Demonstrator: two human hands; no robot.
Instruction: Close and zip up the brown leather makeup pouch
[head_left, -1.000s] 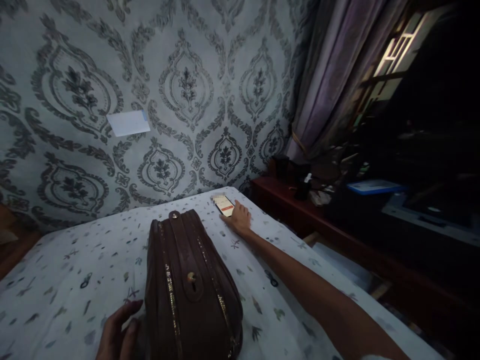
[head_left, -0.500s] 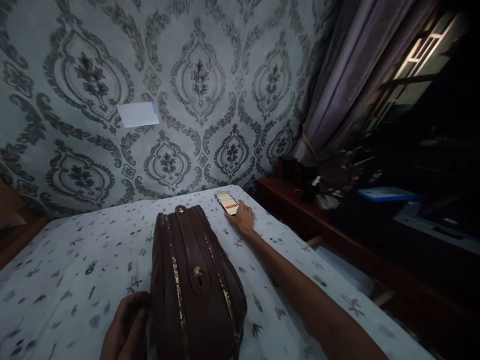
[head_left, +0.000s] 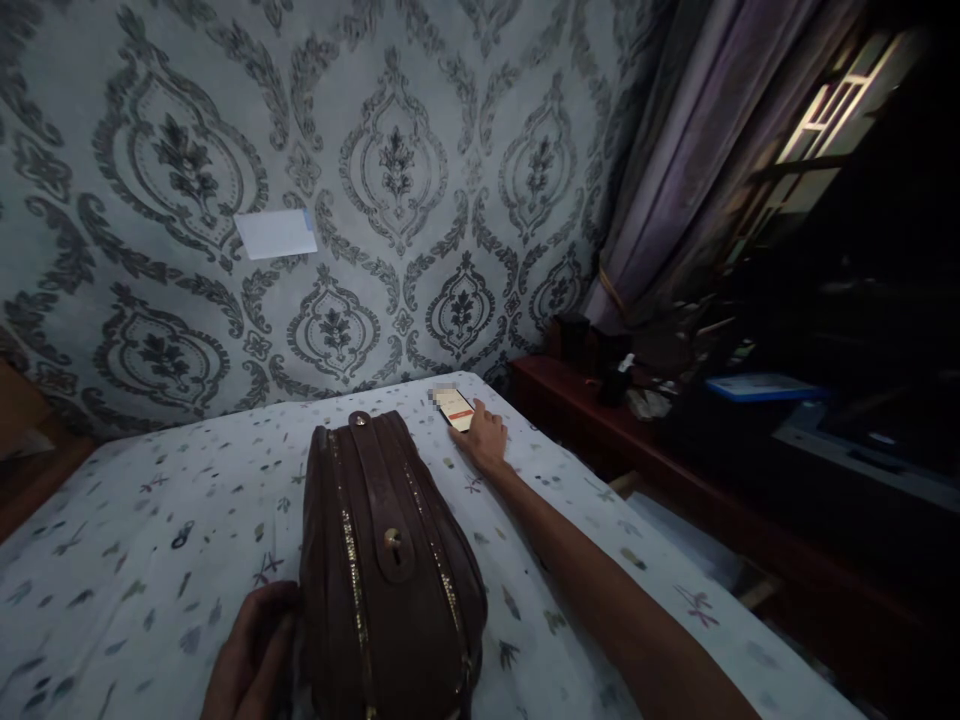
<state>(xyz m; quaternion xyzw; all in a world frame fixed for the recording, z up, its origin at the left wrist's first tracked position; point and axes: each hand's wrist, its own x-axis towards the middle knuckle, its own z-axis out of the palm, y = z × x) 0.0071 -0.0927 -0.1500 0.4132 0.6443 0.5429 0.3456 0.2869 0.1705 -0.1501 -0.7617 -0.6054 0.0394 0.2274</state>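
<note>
Patterned grey wallpaper backs a bed covered by a white sheet with small printed motifs; a purple curtain hangs at the right above a dark, cluttered shelf.

A lit phone is seen lying flat near the bed's far right corner, its long axis running diagonally away toward the wall. It lies directly ahead of the right hand, at the fingertips, and well apart from the left hand; the right arm is stretched out almost fully across the sheet, so the right hand is by far the nearer of the 2.

The right hand is held loosely open, palm down, with its fingers laid on or against the phone's near edge; nothing is gripped, and whether the screen itself is pressed cannot be told.

A brown bag stands between the 2 hands, its long axis pointing away from the camera. The left hand is cupped against the bag's near left side, fingers gently curled, touching rather than clutching it.
</note>
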